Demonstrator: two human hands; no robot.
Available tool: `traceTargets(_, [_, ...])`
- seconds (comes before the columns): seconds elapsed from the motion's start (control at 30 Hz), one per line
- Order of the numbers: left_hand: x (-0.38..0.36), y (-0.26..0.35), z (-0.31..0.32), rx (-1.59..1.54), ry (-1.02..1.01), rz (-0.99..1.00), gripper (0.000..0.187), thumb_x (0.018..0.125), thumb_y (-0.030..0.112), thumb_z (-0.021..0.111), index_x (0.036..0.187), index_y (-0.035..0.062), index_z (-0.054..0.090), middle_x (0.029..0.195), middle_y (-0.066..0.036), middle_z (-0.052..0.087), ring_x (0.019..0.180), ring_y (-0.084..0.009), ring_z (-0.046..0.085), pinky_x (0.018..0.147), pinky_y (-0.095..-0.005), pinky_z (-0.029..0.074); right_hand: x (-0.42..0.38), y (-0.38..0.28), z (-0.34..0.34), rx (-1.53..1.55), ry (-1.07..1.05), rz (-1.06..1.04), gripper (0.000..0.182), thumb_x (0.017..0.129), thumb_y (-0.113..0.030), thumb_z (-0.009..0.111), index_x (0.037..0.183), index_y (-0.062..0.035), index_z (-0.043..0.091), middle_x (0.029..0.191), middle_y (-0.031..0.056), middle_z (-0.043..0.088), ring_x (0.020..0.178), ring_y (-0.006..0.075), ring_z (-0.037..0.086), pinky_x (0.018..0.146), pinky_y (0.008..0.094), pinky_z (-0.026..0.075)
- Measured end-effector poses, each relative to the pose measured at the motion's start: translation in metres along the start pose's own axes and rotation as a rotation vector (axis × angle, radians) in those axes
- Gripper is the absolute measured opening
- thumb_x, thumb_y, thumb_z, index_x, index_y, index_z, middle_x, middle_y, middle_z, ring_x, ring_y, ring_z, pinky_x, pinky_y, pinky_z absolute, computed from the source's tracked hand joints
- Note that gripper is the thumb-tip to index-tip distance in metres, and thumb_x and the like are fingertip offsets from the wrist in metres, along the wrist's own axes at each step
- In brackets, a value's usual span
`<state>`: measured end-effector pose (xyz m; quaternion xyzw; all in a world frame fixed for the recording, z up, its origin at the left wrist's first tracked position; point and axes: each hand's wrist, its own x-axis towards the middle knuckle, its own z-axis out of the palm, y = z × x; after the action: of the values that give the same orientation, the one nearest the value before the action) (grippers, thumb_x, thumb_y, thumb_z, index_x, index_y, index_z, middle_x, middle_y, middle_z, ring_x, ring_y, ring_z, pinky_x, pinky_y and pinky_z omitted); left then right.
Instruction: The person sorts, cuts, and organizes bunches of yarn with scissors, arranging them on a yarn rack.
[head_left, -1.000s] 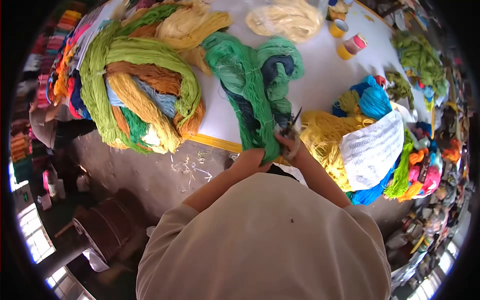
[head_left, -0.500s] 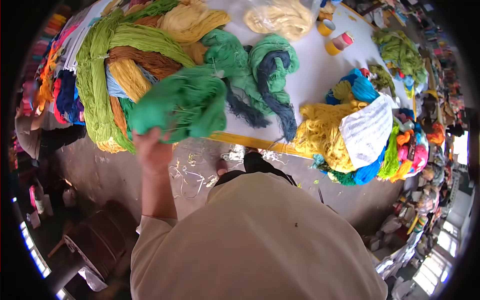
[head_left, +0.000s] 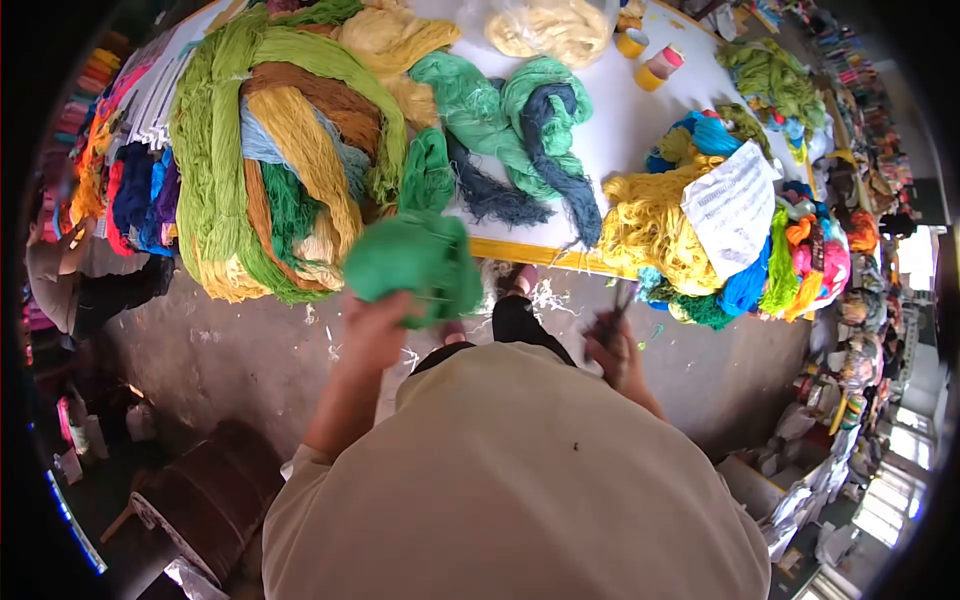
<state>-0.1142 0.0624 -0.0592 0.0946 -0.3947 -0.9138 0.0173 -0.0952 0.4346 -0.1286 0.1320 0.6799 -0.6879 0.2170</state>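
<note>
My left hand (head_left: 378,325) grips a green yarn skein (head_left: 418,262) at the table's front edge; the skein is blurred and its upper end lies over the table. Lower right, off the table edge, my right hand (head_left: 612,345) is closed round a dark, thin object, possibly scissors, too blurred to be sure. Left of the skein lies a large pile of light green, brown and mustard yarn (head_left: 215,170). Behind it are a lighter green skein (head_left: 480,115) and a dark blue-grey skein (head_left: 545,150) on the white table (head_left: 620,120).
Yellow yarn (head_left: 650,215) with a paper sheet (head_left: 730,210) and multicoloured skeins lies on the right. Two thread cones (head_left: 660,66) stand farther back. A co-worker (head_left: 60,270) is at the far left. A brown drum (head_left: 210,495) lies lower left.
My left hand has moved right and closer to my body with the green skein, uncovering more of the yarn pile. My right hand has come into view with the dark object.
</note>
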Motion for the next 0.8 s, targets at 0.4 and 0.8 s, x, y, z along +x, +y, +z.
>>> traceTargets(0.4, [-0.03, -0.064, -0.051, -0.252, -0.139, -0.61, 0.03, 0.092, 0.01, 0.058, 0.121, 0.0016, 0.061, 0.119, -0.011, 0.066, 0.108, -0.0216, 0.063, 0.094, -0.0353, 0.051, 0.024, -0.081, 0.141, 0.058, -0.262, -0.301, 0.062, 0.077, 0.015, 0.063, 0.132, -0.0079, 0.048, 0.12, 0.002, 0.056, 0.112, 0.0146, 0.053, 0.094, 0.0306, 0.043])
traceTargets(0.8, [0.109, -0.143, 0.008, 0.459, -0.17, -0.377, 0.015, 0.093, 0.01, 0.057, 0.1, 0.0012, 0.066, 0.08, -0.005, 0.066, 0.054, -0.0118, 0.055, 0.048, -0.0269, 0.042, -0.104, -0.156, 0.016, -0.182, -0.336, -0.745, 0.047, 0.076, -0.016, 0.078, 0.116, -0.0041, 0.056, 0.102, 0.0112, 0.06, 0.091, 0.0237, 0.059, 0.076, 0.0345, 0.05])
